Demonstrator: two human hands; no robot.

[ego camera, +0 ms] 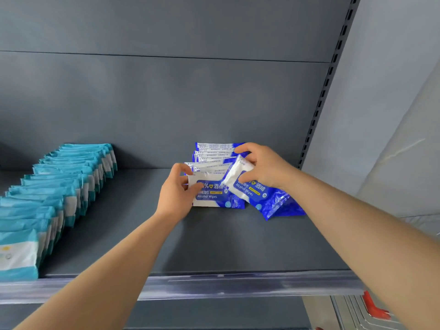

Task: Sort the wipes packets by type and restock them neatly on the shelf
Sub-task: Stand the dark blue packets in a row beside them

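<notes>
We face a grey shelf [214, 246], which holds two kinds of wipes well apart. Along its left side runs a long row of teal packets [71, 177], standing on edge and overlapping one another from the back panel to the front lip; the nearest ones are cut off by the frame's left edge, and their print is too blurred to read. Toward the back right stands a shorter row of blue alcohol wipes packets [214, 158], of which we see little more than the top edges (the packets in front and our hands cover the rest).

In front of that row, the front blue packet [214, 195] stands facing us, its label partly hidden by a thumb. Just beside it on the right, the tilted blue packet [266, 198] leans with its lower end on the shelf and overlaps its neighbour's right edge.

Our left hand [177, 198] reaches in, thumb and fingers pinching the left end of the front packet. Our right hand [262, 165] comes over the top, fingers curled around the upper end of the tilted packet.
</notes>
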